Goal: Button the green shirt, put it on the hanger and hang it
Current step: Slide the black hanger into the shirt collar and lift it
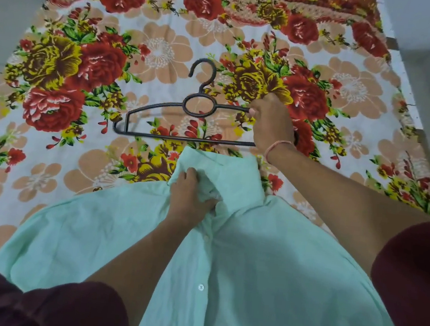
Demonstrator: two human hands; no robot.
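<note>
A pale green shirt (263, 270) lies front-up on the flowered bedsheet, its placket buttoned with white buttons showing and its collar pointing away from me. My left hand (191, 200) grips the fabric at the collar opening. Just beyond the collar a black plastic hanger (183, 121) lies flat, hook pointing away. My right hand (270, 123) is closed around the hanger's right shoulder bar and hides that end of it.
The bedsheet (55, 166) with red and yellow flowers covers the bed. Grey floor (5, 18) runs along the left side and the bed's right edge (412, 110) borders more floor. Dark maroon sleeves sit at the bottom corners.
</note>
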